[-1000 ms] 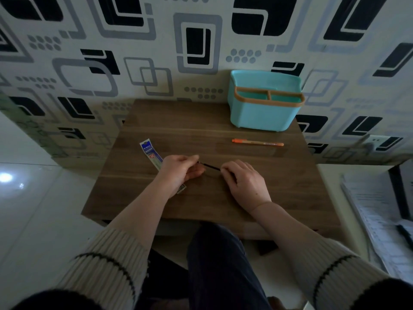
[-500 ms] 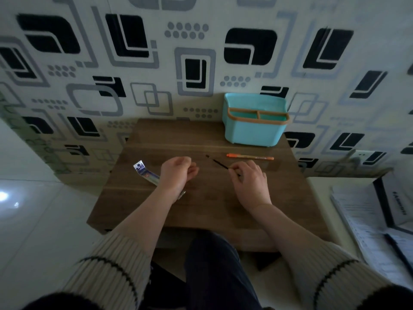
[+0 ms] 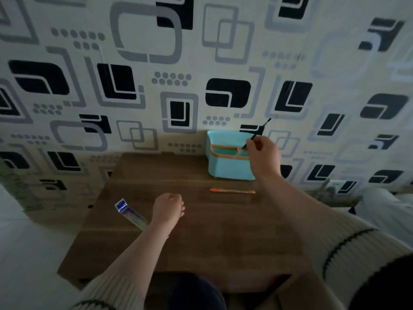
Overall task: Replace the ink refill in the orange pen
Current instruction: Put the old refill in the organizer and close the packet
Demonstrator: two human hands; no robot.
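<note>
My right hand [image 3: 263,153] pinches a refill [image 3: 257,133] above the caddy [image 3: 228,166] (upper right); left hand [image 3: 168,206] fisted on the worktop [image 3: 223,231], empty

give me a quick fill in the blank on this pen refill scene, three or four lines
1. The right hand pinches a thin black ____ above the organizer.
2. The orange pen lies on the ____.
3. The organizer's body is ____ in colour.
4. The left hand rests beside the refill ____.

Missing words: refill; table; teal; packet
</note>
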